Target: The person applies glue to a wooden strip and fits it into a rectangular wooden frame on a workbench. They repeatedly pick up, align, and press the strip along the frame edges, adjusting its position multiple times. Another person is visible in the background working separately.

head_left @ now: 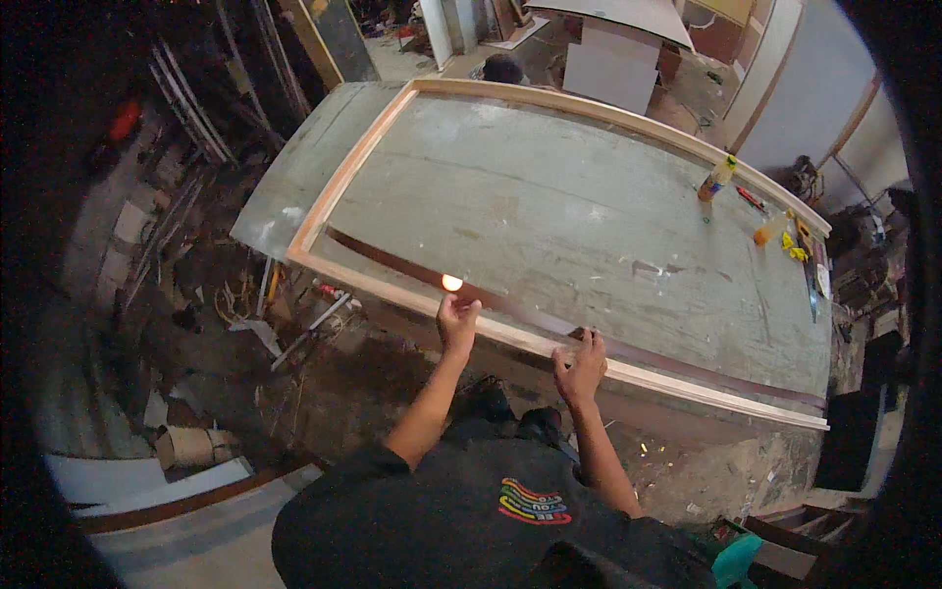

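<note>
Head camera view, looking down: 1 person in a black shirt stands at the near edge of a large grey workbench (579,211) that fills the centre of the frame. A pale wooden frame (365,147) lies flat around the bench top, and a thin dark strip (510,304) runs along the inside of its near rail. The left hand (457,322), at centre frame, pinches something small with a bright orange flame (451,283) just above the strip, seemingly to heat it. The right hand (581,363), a little to the right, rests with fingers curled over the rail, apparently pressing the strip down, gripping nothing loose. At the right edge of the bench stand a glue bottle (717,179) and yellow tools (791,240). Scrap wood and clutter (245,314) cover the floor at left, close to the person's feet.
</note>
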Available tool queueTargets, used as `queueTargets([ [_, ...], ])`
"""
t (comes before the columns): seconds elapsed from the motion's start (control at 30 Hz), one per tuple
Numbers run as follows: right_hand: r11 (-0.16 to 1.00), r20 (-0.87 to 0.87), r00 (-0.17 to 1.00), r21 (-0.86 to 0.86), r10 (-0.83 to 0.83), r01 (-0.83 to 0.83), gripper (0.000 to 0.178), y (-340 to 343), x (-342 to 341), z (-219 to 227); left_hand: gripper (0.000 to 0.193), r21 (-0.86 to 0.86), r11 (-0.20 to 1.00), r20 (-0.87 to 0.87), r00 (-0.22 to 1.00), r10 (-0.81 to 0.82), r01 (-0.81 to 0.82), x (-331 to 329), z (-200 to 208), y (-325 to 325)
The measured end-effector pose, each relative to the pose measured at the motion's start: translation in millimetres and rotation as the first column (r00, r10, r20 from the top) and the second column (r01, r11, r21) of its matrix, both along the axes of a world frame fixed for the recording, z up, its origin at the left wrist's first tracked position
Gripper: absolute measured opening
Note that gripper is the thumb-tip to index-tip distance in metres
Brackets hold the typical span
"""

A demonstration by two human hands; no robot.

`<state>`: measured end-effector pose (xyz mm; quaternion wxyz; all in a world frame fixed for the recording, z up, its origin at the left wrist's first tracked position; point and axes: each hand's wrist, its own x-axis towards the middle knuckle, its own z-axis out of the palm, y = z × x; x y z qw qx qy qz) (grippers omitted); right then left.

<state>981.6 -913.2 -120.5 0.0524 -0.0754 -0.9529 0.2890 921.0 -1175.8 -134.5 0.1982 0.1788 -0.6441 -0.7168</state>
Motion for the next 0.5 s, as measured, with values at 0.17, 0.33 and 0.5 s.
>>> queueTargets([
  [0.17,0.98,-0.104,0.994,0.191,-0.04,0.059,0.077,-19,-18,-2,0.02,-0.107,0.99,-0.062,0.993,-0.103,0.096,11,7,-5],
  [0.33,0.993,-0.094,0.995,0.112,-0.027,0.037,0.049,-44,-42,-2,0.028,0.082,0.939,-0.149,0.936,-0.32,0.334,-2,14,-19],
  [0.5,0.979,-0.17,0.984,0.187,-0.046,0.078,0.04,-54,-33,-1,0.034,-0.185,0.81,0.329,0.812,-0.483,0.556,-17,33,-72],
])
